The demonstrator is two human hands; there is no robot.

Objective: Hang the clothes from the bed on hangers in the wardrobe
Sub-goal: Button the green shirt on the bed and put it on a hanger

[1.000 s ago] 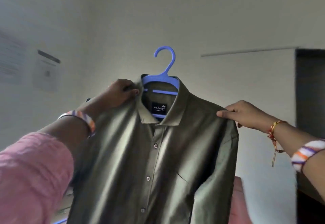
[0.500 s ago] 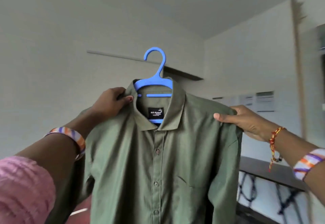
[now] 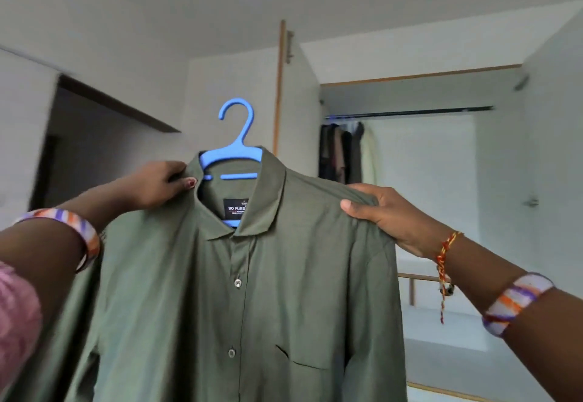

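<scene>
Head view — shirt (image 3: 252,291) hangs upright, hanger (image 3: 235,155) hook up.

One cam only, head-worn, wide-angle w/ edges bowed. Faces fwd and tilted up a bit, ceiling fills the top. Close range: left hand (image 3: 157,185) and right hand (image 3: 383,212) reach in from the bottom corners, shirt (image 3: 252,291) between them fills the lower frame. Wardrobe (image 3: 410,149) sits beyond the right hand, farther off.
</scene>
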